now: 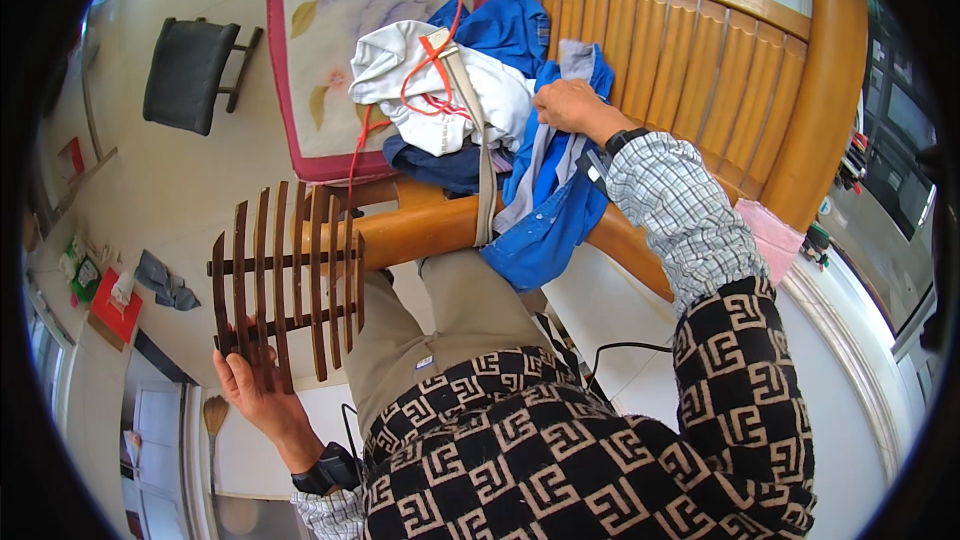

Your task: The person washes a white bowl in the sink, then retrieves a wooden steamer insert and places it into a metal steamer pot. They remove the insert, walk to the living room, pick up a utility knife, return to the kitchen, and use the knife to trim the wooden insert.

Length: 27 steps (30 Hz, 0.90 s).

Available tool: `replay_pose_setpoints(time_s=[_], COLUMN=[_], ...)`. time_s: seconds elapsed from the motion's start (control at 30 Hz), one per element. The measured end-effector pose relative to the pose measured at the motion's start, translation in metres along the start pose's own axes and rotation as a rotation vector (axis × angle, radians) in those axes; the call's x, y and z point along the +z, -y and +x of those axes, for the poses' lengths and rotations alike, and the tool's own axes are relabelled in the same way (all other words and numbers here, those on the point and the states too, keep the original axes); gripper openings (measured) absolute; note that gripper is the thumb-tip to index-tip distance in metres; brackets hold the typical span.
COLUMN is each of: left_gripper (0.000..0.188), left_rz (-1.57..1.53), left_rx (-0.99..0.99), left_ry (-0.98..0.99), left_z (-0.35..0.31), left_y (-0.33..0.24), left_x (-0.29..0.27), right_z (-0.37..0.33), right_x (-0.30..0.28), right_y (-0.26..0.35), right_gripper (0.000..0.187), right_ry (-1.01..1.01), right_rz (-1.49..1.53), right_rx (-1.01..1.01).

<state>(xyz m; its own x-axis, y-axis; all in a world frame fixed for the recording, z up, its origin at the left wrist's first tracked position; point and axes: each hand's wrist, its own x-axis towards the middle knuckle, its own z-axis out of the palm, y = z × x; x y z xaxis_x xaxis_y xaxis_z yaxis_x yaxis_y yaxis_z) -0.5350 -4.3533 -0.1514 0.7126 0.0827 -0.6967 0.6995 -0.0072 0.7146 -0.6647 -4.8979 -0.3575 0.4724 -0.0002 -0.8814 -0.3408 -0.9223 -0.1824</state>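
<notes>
Well apart: L hand (264,403) holds rack (279,262) @ edge, R hand (572,106) garment (548,242).

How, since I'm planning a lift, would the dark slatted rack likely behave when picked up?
The dark slatted rack is probably stiff: its slats are joined across two bars. It looks fairly light for its size, given the wide gaps. It may tip, with the left hand off-centre near its lower edge.

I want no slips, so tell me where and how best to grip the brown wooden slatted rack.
Probably grip the rack by its lower crossbar, coming from the near left side, where the left hand is. That bar links the slats, and the gaps between them give room to curl a grip around it.
</notes>
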Motion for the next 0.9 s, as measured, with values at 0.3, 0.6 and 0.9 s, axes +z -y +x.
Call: replay_pose_setpoints(time_s=[0.3,0.6,0.9], left_gripper=[0.029,0.032,0.053], left_rz=[0.013,0.087,0.062], left_rx=[0.017,-0.011,0.145], left_ry=[0.027,-0.132,0.169], left_z=[-0.004,-0.021,-0.066], left_y=[-0.002,-0.028,-0.064], left_x=[0.013,0.049,0.085], right_z=[0.001,-0.065,-0.213], right_x=[0.014,0.012,-0.014], right_y=[-0.039,0.030,0.070], right_gripper=[0.038,0.018,0.018], right_ry=[0.049,-0.896,-1.006], right_rz=[0.344,0.338,0.958], right_rx=[0.036,-0.107,-0.103])
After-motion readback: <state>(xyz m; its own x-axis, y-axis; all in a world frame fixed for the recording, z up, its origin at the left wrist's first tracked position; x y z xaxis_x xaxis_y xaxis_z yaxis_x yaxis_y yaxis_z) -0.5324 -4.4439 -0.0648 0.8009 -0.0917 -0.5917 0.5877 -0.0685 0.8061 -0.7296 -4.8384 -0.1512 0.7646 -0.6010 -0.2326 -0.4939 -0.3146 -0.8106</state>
